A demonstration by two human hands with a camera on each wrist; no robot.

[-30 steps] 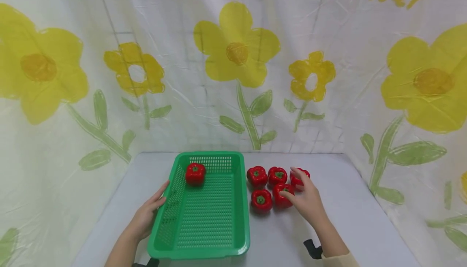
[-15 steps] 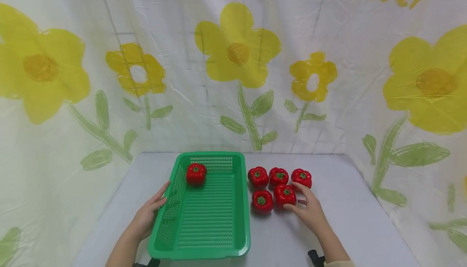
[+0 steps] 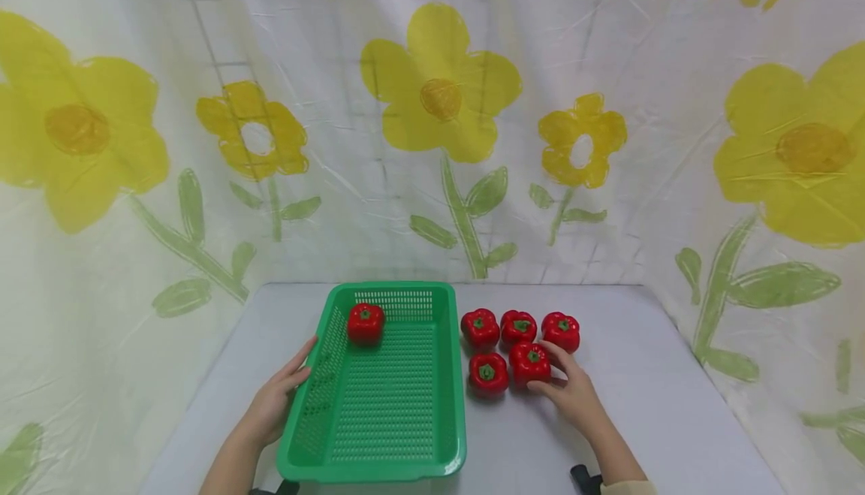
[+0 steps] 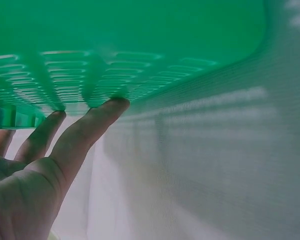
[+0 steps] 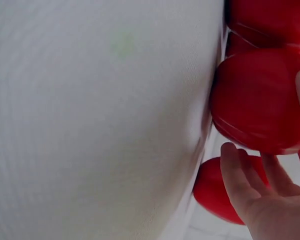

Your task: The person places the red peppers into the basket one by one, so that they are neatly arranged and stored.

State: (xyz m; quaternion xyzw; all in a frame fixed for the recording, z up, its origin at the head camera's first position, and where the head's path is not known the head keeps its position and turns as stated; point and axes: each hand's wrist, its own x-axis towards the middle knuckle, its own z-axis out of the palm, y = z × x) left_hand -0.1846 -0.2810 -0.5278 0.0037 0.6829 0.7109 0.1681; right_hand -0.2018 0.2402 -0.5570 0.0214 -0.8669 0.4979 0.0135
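My left hand rests against the left side of a green plastic basket; in the left wrist view its straight fingers touch the slotted wall. Inside the basket, at the back left, sits one red bell pepper. On the table to the right, my right hand grips the front right bell pepper, thumb near its front and fingers round its right side. That pepper fills much of the right wrist view, where some fingers are partly hidden.
Close by stand more red bell peppers: one front left, and a back row of left, middle and right. A white table carries everything, and a flower-printed curtain hangs behind.
My right hand has come down from above the peppers, uncovering the back right one, and closed in on the front right pepper. My left hand stays at the basket.
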